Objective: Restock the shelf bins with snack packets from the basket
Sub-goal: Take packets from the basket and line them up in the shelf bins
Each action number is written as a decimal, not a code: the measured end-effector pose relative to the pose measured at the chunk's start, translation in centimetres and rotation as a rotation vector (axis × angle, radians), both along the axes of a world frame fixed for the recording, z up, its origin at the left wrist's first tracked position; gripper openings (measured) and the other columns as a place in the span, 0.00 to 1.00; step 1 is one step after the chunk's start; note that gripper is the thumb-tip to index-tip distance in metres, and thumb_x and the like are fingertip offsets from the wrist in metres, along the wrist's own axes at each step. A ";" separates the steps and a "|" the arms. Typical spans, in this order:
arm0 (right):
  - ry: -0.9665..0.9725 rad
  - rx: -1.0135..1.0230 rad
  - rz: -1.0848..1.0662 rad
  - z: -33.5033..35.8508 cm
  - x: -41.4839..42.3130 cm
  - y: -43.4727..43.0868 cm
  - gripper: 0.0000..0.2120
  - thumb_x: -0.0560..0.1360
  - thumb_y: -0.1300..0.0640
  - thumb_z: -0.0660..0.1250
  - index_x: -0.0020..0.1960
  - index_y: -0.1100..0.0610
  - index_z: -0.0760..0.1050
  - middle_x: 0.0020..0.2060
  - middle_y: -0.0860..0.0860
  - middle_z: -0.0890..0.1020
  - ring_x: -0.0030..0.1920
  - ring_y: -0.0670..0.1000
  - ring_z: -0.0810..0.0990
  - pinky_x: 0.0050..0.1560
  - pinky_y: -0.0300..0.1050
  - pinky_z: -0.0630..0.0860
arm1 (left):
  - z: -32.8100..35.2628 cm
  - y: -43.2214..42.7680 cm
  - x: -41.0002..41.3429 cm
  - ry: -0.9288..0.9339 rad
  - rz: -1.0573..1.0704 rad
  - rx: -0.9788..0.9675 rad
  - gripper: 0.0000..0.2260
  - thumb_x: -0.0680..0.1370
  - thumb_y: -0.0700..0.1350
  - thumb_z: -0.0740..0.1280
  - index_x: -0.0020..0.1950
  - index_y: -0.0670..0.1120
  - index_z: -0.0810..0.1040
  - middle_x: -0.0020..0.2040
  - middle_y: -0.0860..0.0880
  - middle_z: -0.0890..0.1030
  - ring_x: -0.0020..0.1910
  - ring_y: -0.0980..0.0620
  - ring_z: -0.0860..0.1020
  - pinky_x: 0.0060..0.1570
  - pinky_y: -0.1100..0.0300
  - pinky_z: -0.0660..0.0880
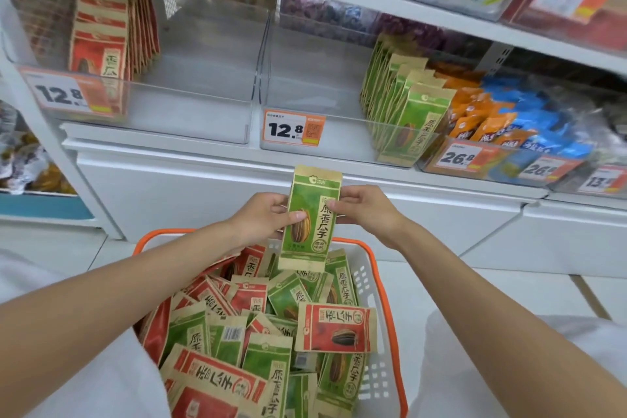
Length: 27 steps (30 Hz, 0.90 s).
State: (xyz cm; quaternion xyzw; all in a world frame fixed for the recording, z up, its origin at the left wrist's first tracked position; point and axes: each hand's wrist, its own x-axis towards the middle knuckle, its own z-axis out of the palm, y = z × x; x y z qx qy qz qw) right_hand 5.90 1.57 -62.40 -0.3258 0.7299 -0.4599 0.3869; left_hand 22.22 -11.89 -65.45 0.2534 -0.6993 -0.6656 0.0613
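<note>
Both hands hold one green sunflower-seed packet (312,217) upright above the basket. My left hand (263,219) pinches its left edge and my right hand (364,210) pinches its right edge. Below, the white basket with an orange rim (375,285) is full of several green and red packets (271,326). On the shelf, a clear bin (325,132) holds a row of green packets (403,112) at its right side. The clear bin to its left (190,119) holds a row of red packets (105,41) at its left side.
Orange and blue snack bags (515,119) fill the bins to the right. Price tags reading 12.8 (293,128) hang on the bin fronts. A higher shelf (407,0) carries more bins. White cabinet fronts (203,187) stand under the shelf.
</note>
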 end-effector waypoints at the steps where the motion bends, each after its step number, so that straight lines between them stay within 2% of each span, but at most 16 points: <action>1: 0.027 -0.022 -0.017 0.7 -0.2 0.0 0.09 0.77 0.64 0.68 0.56 0.63 0.80 0.48 0.57 0.85 0.48 0.53 0.85 0.55 0.48 0.80 | 0.9 0.0 -0.2 0.013 -0.004 -0.009 0.08 0.77 0.44 0.69 0.57 0.48 0.80 0.52 0.46 0.84 0.48 0.52 0.84 0.49 0.57 0.81; 5: 0.135 -0.119 -0.073 5.3 -1.7 -1.0 0.09 0.76 0.66 0.68 0.56 0.65 0.79 0.47 0.59 0.85 0.43 0.50 0.84 0.48 0.42 0.81 | 5.6 -1.1 -1.8 0.104 0.007 -0.009 0.10 0.78 0.40 0.68 0.58 0.45 0.79 0.52 0.45 0.83 0.45 0.54 0.83 0.41 0.65 0.80; 8: 0.224 -0.198 -0.128 9.7 -3.2 -2.8 0.08 0.76 0.64 0.68 0.55 0.63 0.79 0.48 0.57 0.85 0.47 0.53 0.84 0.51 0.44 0.82 | 9.8 -2.9 -4.3 0.215 0.053 -0.055 0.11 0.78 0.38 0.67 0.60 0.41 0.79 0.53 0.43 0.83 0.45 0.51 0.83 0.44 0.60 0.82; 10: 0.235 -0.267 -0.176 12.0 -4.5 -4.4 0.07 0.77 0.63 0.67 0.55 0.61 0.79 0.46 0.54 0.85 0.45 0.49 0.85 0.50 0.43 0.82 | 12.5 -4.2 -6.4 0.261 0.090 -0.102 0.12 0.78 0.39 0.68 0.61 0.40 0.79 0.54 0.43 0.83 0.47 0.49 0.83 0.50 0.56 0.81; 12: 0.210 -0.321 -0.223 13.7 -5.7 -6.1 0.08 0.78 0.65 0.65 0.56 0.62 0.78 0.43 0.50 0.84 0.39 0.43 0.84 0.41 0.35 0.80 | 14.6 -5.7 -8.6 0.273 0.105 -0.176 0.11 0.78 0.39 0.68 0.61 0.39 0.79 0.53 0.44 0.83 0.49 0.50 0.82 0.49 0.61 0.79; 14: 0.221 -0.336 -0.266 14.3 -7.1 -7.8 0.09 0.79 0.65 0.64 0.58 0.63 0.77 0.42 0.49 0.83 0.36 0.41 0.82 0.36 0.32 0.77 | 15.6 -7.5 -11.0 0.262 0.113 -0.211 0.11 0.78 0.38 0.68 0.60 0.38 0.79 0.53 0.44 0.83 0.47 0.51 0.81 0.44 0.66 0.79; 16: 0.228 -0.320 -0.303 13.6 -9.0 -9.7 0.10 0.79 0.64 0.64 0.59 0.64 0.77 0.47 0.53 0.84 0.42 0.45 0.83 0.42 0.36 0.80 | 15.5 -9.2 -13.2 0.222 0.115 -0.198 0.10 0.78 0.38 0.68 0.59 0.39 0.79 0.50 0.44 0.83 0.43 0.52 0.81 0.39 0.63 0.81; 18: 0.262 -0.261 -0.345 12.5 -10.3 -11.3 0.13 0.79 0.59 0.64 0.62 0.63 0.77 0.54 0.55 0.83 0.51 0.51 0.83 0.56 0.49 0.80 | 14.7 -10.7 -15.4 0.211 0.128 -0.148 0.08 0.79 0.38 0.67 0.58 0.38 0.78 0.50 0.44 0.83 0.44 0.50 0.82 0.45 0.57 0.81; 20: 0.328 -0.162 -0.326 11.1 -11.3 -11.8 0.23 0.79 0.53 0.63 0.70 0.62 0.70 0.62 0.56 0.79 0.60 0.54 0.79 0.64 0.55 0.74 | 13.7 -11.9 -17.3 0.249 0.178 -0.052 0.08 0.79 0.37 0.65 0.59 0.40 0.76 0.51 0.43 0.82 0.46 0.49 0.81 0.48 0.55 0.81; 22: 0.523 -0.074 -0.239 9.9 -11.3 -10.7 0.24 0.81 0.54 0.59 0.74 0.62 0.63 0.64 0.56 0.76 0.60 0.53 0.77 0.64 0.50 0.72 | 12.7 -12.9 -19.1 0.273 0.243 0.017 0.12 0.79 0.36 0.65 0.62 0.42 0.73 0.53 0.44 0.81 0.47 0.49 0.81 0.46 0.56 0.80; 23: 0.682 -0.038 -0.161 9.3 -11.2 -9.9 0.21 0.82 0.54 0.57 0.72 0.62 0.66 0.62 0.57 0.78 0.57 0.54 0.77 0.60 0.48 0.72 | 12.1 -13.3 -20.0 0.268 0.259 0.033 0.14 0.79 0.35 0.65 0.65 0.41 0.71 0.54 0.44 0.80 0.48 0.48 0.81 0.45 0.56 0.80; 25: 1.054 0.027 -0.014 7.2 -10.8 -8.3 0.14 0.83 0.53 0.55 0.54 0.59 0.76 0.50 0.56 0.81 0.48 0.57 0.78 0.47 0.47 0.73 | 11.0 -13.8 -21.7 0.246 0.269 0.063 0.16 0.79 0.35 0.65 0.67 0.41 0.71 0.56 0.44 0.80 0.50 0.47 0.80 0.42 0.53 0.80; 27: 1.426 0.045 -0.036 5.2 -10.4 -7.4 0.15 0.83 0.53 0.55 0.39 0.55 0.70 0.35 0.53 0.78 0.34 0.57 0.77 0.32 0.45 0.68 | 10.0 -14.1 -23.5 0.223 0.288 0.079 0.16 0.79 0.34 0.65 0.67 0.42 0.73 0.59 0.44 0.80 0.53 0.46 0.79 0.44 0.47 0.78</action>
